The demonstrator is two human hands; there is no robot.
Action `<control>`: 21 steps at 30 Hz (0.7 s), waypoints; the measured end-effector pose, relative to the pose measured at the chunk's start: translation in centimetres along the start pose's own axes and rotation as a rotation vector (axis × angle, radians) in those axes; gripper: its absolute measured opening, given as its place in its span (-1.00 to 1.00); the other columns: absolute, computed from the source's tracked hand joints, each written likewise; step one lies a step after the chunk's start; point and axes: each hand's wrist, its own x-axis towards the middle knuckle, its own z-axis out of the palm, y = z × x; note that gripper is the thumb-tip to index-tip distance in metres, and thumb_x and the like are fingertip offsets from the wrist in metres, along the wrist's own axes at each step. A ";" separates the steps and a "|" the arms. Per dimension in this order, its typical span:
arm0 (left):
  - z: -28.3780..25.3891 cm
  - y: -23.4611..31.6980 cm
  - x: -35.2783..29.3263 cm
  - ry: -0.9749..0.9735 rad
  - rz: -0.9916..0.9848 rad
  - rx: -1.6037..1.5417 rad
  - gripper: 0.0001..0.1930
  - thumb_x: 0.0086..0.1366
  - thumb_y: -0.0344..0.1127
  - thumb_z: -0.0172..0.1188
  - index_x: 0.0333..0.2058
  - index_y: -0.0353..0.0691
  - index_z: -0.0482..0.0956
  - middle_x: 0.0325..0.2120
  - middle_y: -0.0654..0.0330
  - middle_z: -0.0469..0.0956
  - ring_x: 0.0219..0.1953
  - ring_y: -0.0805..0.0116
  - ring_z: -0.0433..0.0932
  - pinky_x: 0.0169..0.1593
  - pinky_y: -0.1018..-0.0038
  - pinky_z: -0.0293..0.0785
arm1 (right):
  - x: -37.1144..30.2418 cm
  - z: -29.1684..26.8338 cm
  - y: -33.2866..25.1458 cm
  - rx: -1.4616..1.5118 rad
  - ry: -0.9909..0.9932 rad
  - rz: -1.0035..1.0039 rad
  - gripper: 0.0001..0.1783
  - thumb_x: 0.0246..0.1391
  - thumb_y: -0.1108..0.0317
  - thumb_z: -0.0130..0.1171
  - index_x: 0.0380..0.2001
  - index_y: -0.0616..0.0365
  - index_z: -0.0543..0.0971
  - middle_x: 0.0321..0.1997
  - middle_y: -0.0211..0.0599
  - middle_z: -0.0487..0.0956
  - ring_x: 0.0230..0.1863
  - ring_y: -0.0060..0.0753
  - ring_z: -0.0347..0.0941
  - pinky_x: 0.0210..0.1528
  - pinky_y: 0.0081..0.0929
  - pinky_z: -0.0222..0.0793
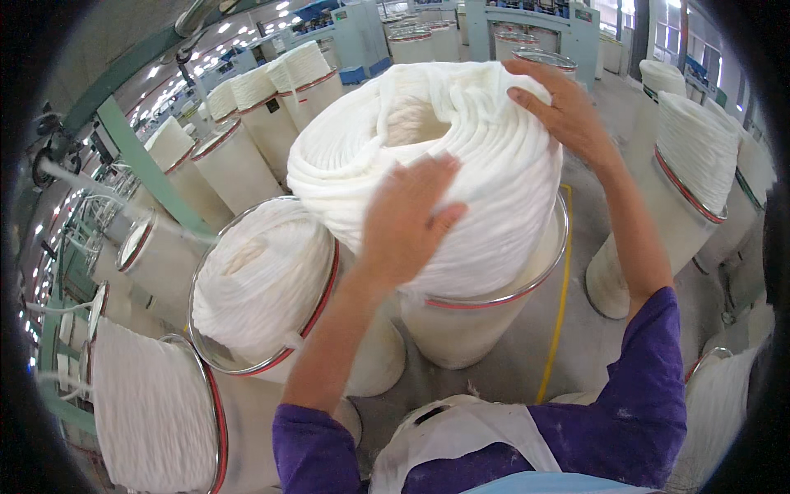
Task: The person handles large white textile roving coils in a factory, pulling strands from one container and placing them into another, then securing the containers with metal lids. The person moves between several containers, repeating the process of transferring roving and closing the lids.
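A tall coil of white cotton sliver point(494, 214) bulges well above the metal rim of a cream spinning can point(453, 333) in front of me. Its top has a central hole with loose ropes folded around it. My left hand point(411, 218), slightly blurred, lies over the near left side of the coil, fingers stretched and thumb apart. At the far right of the coil's top, my right hand point(559, 107) rests with fingers and thumb spread along the edge. Neither hand has closed around a strand. Just left stands another can holding a lower sliver coil point(263, 280).
More sliver-filled cans stand at the near left point(152, 403), far left point(267, 123) and right point(695, 156). A green machine post point(152, 165) slants beside the left row. A yellow line point(559, 321) runs along the grey floor. Machines point(358, 37) stand at the back.
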 end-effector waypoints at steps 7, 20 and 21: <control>6.6 3.3 -6.8 -0.251 -0.057 0.020 -0.31 0.27 0.04 0.12 0.20 -0.39 0.32 0.22 -0.02 0.35 0.27 0.01 0.29 0.26 0.09 0.21 | -4.0 0.3 1.8 -0.145 -0.502 0.003 -0.55 0.16 0.03 0.18 -0.05 0.13 0.62 -0.05 -0.12 0.62 -0.03 -0.17 0.53 0.06 -0.28 0.40; 7.3 3.2 -8.2 -0.122 0.016 -0.008 -0.45 0.24 -0.04 0.18 0.06 -0.37 0.47 0.19 0.09 0.40 0.25 0.19 0.32 0.20 0.16 0.28 | 11.1 5.6 5.9 -0.403 -0.396 0.212 -0.55 0.01 -0.07 0.25 -0.18 0.02 0.67 -0.19 -0.22 0.67 -0.11 -0.16 0.57 -0.04 -0.22 0.43; 7.2 3.2 -8.2 -0.131 0.015 -0.011 -0.45 0.25 -0.04 0.17 0.07 -0.37 0.46 0.19 0.09 0.40 0.25 0.19 0.32 0.21 0.16 0.27 | 11.0 6.4 6.6 -0.480 -0.433 0.198 -0.55 0.00 -0.08 0.26 -0.18 0.01 0.67 -0.17 -0.21 0.66 -0.08 -0.14 0.57 -0.02 -0.21 0.43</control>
